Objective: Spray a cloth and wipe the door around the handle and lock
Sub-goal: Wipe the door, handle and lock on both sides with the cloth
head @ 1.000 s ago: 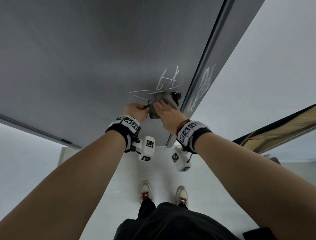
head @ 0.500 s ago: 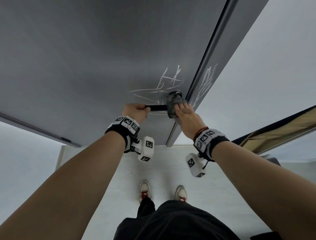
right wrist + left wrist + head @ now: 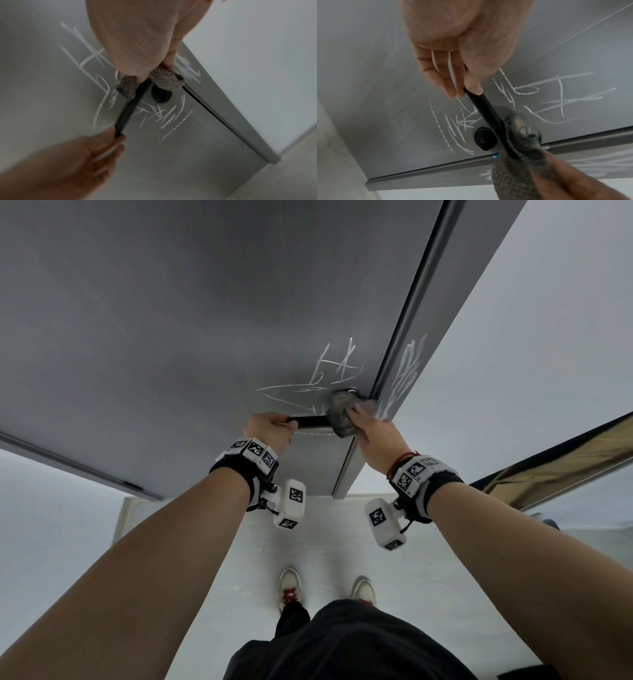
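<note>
A grey door [image 3: 171, 337] carries white chalk scribbles [image 3: 337, 368] around a black lever handle [image 3: 308, 421]. My left hand [image 3: 270, 428] pinches the handle's free end [image 3: 481, 106] between thumb and fingers [image 3: 450, 89]. My right hand [image 3: 371, 429] grips a grey knitted cloth [image 3: 337, 414] bunched over the handle's base, close to the door edge. In the right wrist view the cloth [image 3: 164, 78] sits on both sides of the handle [image 3: 130, 108], just above the round black lock [image 3: 161, 94]. The lock [image 3: 483, 139] is uncovered.
The door's edge strip [image 3: 411, 320] runs up to the right, with more white marks [image 3: 407, 368] on the grey panel beyond it. A white wall [image 3: 548, 337] lies to the right, a tan panel [image 3: 561, 460] lower right. My shoes [image 3: 289, 585] stand on a pale floor.
My right hand has slid the cloth rightward along the handle, from beside the left hand to the handle's base by the door edge. The left hand has stayed on the handle's end.
</note>
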